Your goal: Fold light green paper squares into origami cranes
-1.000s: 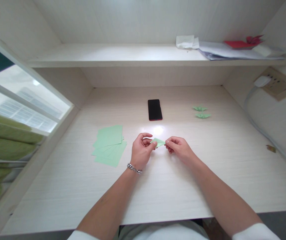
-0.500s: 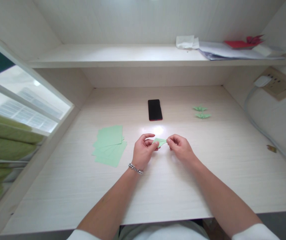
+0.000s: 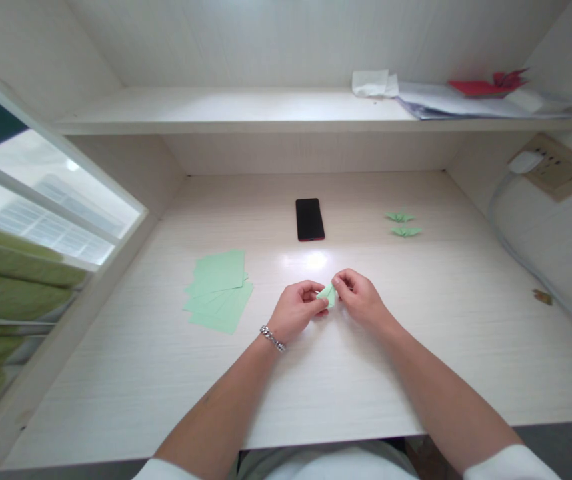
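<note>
Between my hands is a small folded piece of light green paper (image 3: 328, 295). My left hand (image 3: 296, 308), with a chain bracelet (image 3: 273, 338) at its wrist, pinches the paper's left and lower part between thumb and fingers. The fingertips of my right hand (image 3: 357, 293) are closed on its upper right edge, and they hide that corner. Two finished green paper cranes (image 3: 406, 232) lie farther back on the right. A loose stack of green paper sheets (image 3: 219, 300) rests left of my left hand.
A black phone (image 3: 310, 219) lies behind my hands. Along the back runs a shelf (image 3: 226, 110) with papers (image 3: 446, 100) and a red folded piece (image 3: 509, 79). At the right wall, a white cable (image 3: 499, 233) hangs from a socket (image 3: 556, 167).
The folded paper has turned, so its point now faces up towards my right fingertips. My left hand has shifted right and slightly nearer to me; my right hand has hardly moved.
</note>
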The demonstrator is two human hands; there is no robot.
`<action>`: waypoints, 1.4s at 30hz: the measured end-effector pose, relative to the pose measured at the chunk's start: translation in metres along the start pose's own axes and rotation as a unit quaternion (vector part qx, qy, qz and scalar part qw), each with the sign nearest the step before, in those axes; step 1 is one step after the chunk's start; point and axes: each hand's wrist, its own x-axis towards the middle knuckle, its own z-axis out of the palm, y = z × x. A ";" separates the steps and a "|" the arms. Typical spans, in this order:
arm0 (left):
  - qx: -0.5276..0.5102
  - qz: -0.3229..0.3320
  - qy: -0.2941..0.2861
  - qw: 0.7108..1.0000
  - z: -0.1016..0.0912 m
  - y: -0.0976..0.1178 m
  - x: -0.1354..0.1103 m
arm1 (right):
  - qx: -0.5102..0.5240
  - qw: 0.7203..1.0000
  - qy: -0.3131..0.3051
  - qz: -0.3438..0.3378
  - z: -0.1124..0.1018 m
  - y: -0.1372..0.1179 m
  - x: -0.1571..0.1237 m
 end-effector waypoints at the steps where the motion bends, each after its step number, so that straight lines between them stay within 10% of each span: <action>1: -0.003 -0.003 -0.004 1.000 0.000 0.001 0.000 | -0.017 1.000 0.001 -0.013 0.000 -0.001 0.000; 26: 0.008 0.006 -0.066 0.998 -0.004 0.000 0.000 | 0.175 0.981 -0.061 0.060 0.001 0.002 0.001; 42: 0.016 0.012 -0.019 1.000 0.002 0.002 -0.002 | 0.116 0.992 -0.032 0.024 0.002 0.000 0.001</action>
